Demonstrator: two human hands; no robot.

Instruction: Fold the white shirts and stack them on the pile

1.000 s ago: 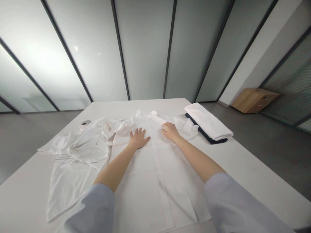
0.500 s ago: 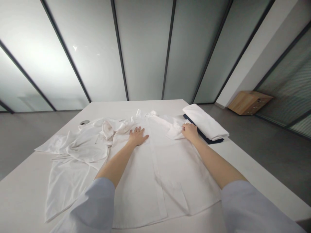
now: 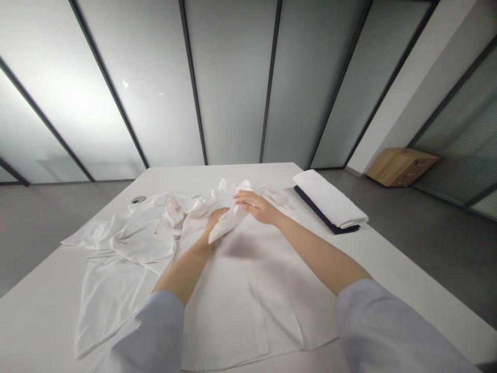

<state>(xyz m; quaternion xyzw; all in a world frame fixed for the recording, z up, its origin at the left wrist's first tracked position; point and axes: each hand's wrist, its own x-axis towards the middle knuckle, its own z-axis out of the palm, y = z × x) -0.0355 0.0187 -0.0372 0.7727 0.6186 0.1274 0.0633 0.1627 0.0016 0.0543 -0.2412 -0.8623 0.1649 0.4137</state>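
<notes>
A white button shirt lies flat and face up on the white table in front of me. My left hand rests flat on its chest, fingers stretched out, partly covered by cloth. My right hand grips the shirt's right sleeve and holds it lifted over the shirt's middle, across my left hand.
More crumpled white clothing lies to the left of the shirt. A folded white garment lies on a dark folded one at the table's right edge. A round cable hole sits far left. A wooden cabinet stands on the floor at right.
My right hand went out to the shirt's right side, took the sleeve, and has swung it back left over the shirt's middle. My left hand stayed pressed on the chest.
</notes>
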